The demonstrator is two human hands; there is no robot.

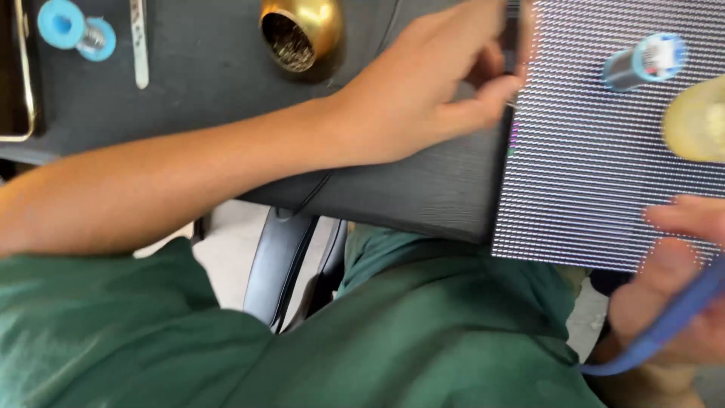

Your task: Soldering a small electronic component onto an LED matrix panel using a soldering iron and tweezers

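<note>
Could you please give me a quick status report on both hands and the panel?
Left hand gripping LED panel at its left edge. Right hand at lower right corner, blue cable across it. Spool lying on panel.

A flat rectangular panel covered in a fine grid of tiny pale dots point(596, 151) lies on the right, its surface striped in even rows that shade from whitish to dim violet. Its near edge juts past the dark table's edge, tilted slightly. The left hand point(430, 83) grips its upper left edge — thumb pressed against the side, fingers curled over the top, where a dark sliver of the rim shows. The right hand point(672, 295) touches the lower right corner with its fingertips and holds a blue cord-like band point(664, 329) — blurred — that curves down beneath the palm.
</note>
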